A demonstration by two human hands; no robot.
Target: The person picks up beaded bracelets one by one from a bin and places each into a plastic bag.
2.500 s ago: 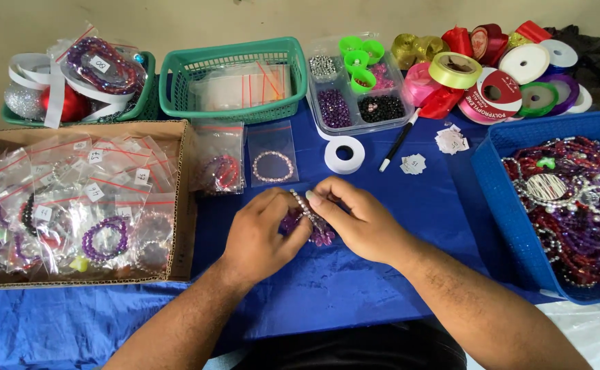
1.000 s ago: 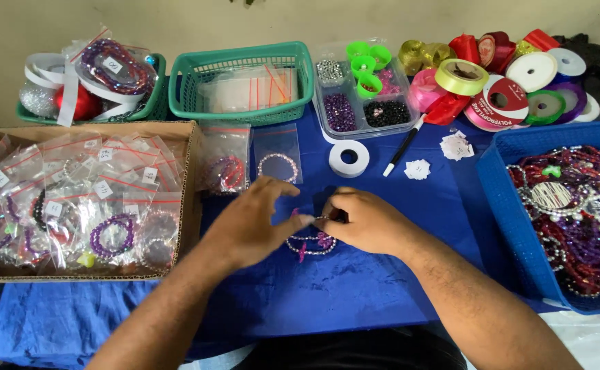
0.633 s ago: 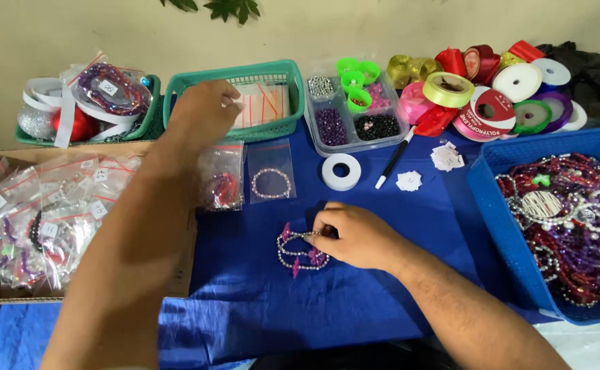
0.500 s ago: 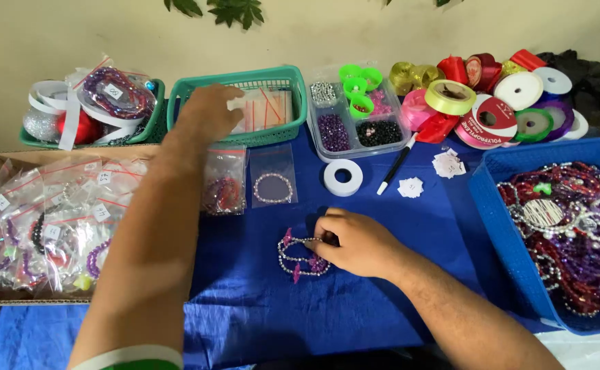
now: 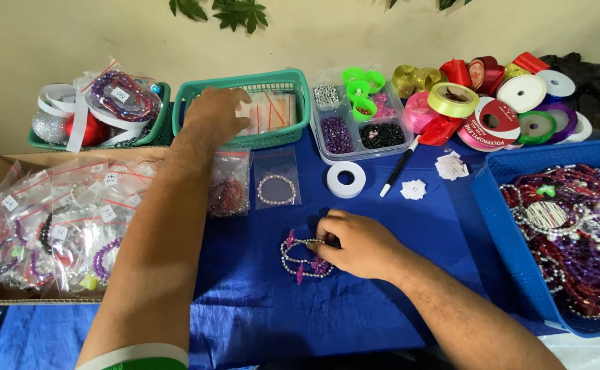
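My right hand [image 5: 359,244] rests on the blue cloth [image 5: 259,315], fingers pinching a silver and purple bead bracelet [image 5: 298,257] that lies flat in front of me. My left hand [image 5: 212,113] is stretched out to the green basket [image 5: 197,92] at the back, its fingers over the small clear zip bags [image 5: 272,113] inside; whether it grips one is hidden. Two bagged bracelets [image 5: 276,185] lie on the cloth between the basket and my right hand.
A cardboard box [image 5: 12,161] of bagged bracelets stands at the left. A blue tray [image 5: 495,205] of loose bead strings sits at the right. A clear bead box [image 5: 361,127], white tape roll [image 5: 346,179], black pen [image 5: 399,166] and ribbon spools [image 5: 498,96] line the back.
Both hands worked the bracelet together earlier. My left hand then let go and reached away to the green basket, while my right hand laid the bracelet down on the cloth and stayed on it.
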